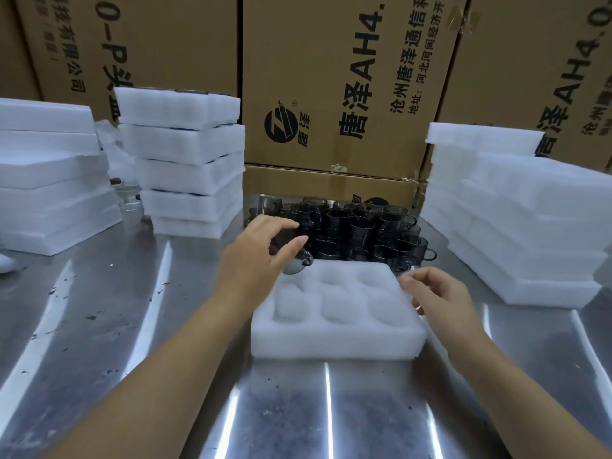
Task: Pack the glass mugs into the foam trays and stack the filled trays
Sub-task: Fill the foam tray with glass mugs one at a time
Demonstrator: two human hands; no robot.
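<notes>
A white foam tray (337, 339) lies flat on the steel surface (165, 326), its six hollows, in two rows of three, all empty. Above its far left corner one mug (294, 261) of dark smoky glass is tilted, gripped in the left hand (255, 260). Just behind the tray stands a crowd of mugs (357, 233), the same dark glass, upright with handles out, packed close together. A tall stack of trays (185, 160) rises at the back left; thin dark lines between its layers may be mugs inside. A left stack (49, 180) and a right stack (516, 220) of white foam flank the scene.
</notes>
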